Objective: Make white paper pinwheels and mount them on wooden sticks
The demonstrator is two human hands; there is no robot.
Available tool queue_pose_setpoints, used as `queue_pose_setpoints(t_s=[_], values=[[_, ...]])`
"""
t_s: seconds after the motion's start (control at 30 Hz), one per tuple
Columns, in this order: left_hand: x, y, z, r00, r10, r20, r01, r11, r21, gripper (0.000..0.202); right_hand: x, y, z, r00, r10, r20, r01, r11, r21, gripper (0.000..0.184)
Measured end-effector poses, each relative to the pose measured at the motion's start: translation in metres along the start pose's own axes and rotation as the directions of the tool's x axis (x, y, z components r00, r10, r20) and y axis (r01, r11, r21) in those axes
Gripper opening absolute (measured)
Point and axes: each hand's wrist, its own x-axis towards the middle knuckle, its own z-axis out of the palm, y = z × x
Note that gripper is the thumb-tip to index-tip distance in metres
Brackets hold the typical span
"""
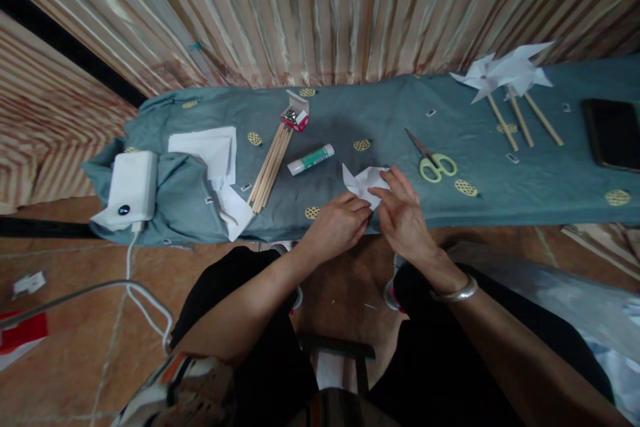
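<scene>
A white folded paper piece (364,181) lies near the front edge of the blue-grey cloth-covered table (525,173). My left hand (340,221) is closed, pinching the paper's lower left part. My right hand (403,210) presses and pinches the paper's right side with curled fingers. A silver bangle (456,292) sits on my right wrist. A glue stick (310,159) lies just behind the paper to the left, and green-handled scissors (433,159) lie to the right.
A bundle of wooden sticks (270,163) and a small red box of pins (296,115) lie left of centre. White paper sheets (207,150) and a white power pack (131,188) are at left. Finished paper pinwheels (507,77) and a dark phone (613,133) are at right.
</scene>
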Motion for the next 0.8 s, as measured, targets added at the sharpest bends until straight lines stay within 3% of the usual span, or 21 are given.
queue_pose_setpoints(t_s=[0.47,0.8], values=[[0.001,-0.002,0.001,1.000,0.018,-0.001,-0.018,1.000,-0.023,0.018,0.002,-0.005,0.003,0.997,-0.025,0.072,0.031,0.996,-0.081,0.037],[0.000,-0.003,0.002,0.999,-0.016,-0.035,0.012,0.995,-0.100,0.023,-0.001,0.006,-0.013,0.998,-0.069,0.011,0.069,0.994,-0.080,0.037]])
